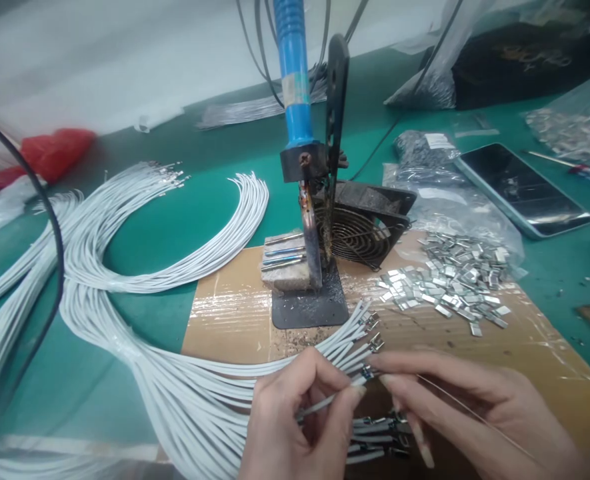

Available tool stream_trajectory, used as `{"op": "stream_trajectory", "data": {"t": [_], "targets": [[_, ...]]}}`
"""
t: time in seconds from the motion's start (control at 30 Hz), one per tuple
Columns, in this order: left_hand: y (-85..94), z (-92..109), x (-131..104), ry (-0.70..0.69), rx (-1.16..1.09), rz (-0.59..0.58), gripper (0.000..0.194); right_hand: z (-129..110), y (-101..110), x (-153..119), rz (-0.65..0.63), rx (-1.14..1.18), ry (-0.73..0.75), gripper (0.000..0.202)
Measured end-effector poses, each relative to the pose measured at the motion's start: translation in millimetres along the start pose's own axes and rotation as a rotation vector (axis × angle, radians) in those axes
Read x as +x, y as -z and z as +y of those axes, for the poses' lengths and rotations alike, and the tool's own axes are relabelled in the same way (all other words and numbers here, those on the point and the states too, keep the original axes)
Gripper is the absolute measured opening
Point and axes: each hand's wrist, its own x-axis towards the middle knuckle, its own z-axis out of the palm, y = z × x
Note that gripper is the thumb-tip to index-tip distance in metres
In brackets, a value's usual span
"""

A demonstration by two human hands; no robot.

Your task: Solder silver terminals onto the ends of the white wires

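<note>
White cable [321, 404], low over the near part of a cardboard sheet [225, 320], gripped between thumb and index finger of the left hand [292, 423], other fingers curled in. Small metal connector [367, 371] at the cable's tip, just past the left thumb. Right hand [475, 400] closed in a pinch on a thin wire [455, 401] trailing across the palm; fingertips right by the connector, contact hard to tell. More white cables [175, 373] fanned in from the left, ends on both sides of the hands. Beyond: blue-handled soldering iron [295, 73], tip down on a black stand [309, 313]; fan [359, 230] just behind. Loose metal clips [455, 283] heaped to the right, phone [525, 190] farther back on the green table [175, 233].
</note>
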Motion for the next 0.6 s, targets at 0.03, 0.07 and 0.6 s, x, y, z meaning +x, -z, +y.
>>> {"op": "stream_trajectory", "data": {"t": [0.03, 0.07, 0.6], "targets": [[0.7, 1.2, 0.3, 0.019, -0.027, -0.016, 0.026, 1.2, 0.4, 1.5, -0.058, -0.046, 0.045, 0.024], [1.1, 2.8, 0.4, 0.036, -0.055, -0.029, 0.026, 2.3, 0.4, 2.9, -0.106, -0.105, 0.094, 0.020], [6.1, 6.8, 3.6, 0.191, -0.514, -0.083, 0.055, 4.2, -2.3, 6.6, -0.136, -0.118, 0.266, 0.016]]}}
